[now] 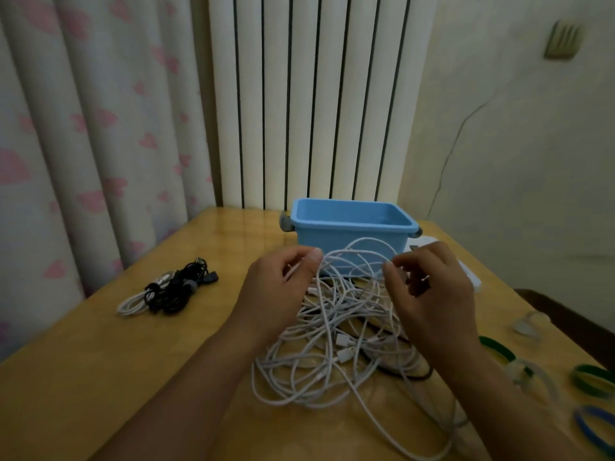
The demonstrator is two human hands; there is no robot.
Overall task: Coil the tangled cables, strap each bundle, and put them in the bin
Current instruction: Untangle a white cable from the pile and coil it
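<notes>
Hands up over the desk point(100, 377), both of them working one white loop. Left hand point(283, 287) pinches the cable between thumb and forefinger at the loop's left end, fingers curled in. Right hand point(429, 294) nips the same loop at its right end, the other fingers bent loosely behind; so both grips are closed on the white cable. That loop arches between the two hands, right in front of the bin point(352, 227).

Below them lies the tangle point(336, 354): white cables heaped in overlapping loops at the middle of the desk, a dark cable threaded through the right side, white plugs showing in the heap, one long strand trailing off toward the near edge.

Blue bin stands at the far side of the desk, just behind the raised loop; nothing shows inside it from this angle. Off to the left, well apart, sits a bundle point(169, 287) of black and white cables. Bands point(592, 377) in green, blue and clear lie on the right of the desk. Curtain point(83, 128) behind on the left.
</notes>
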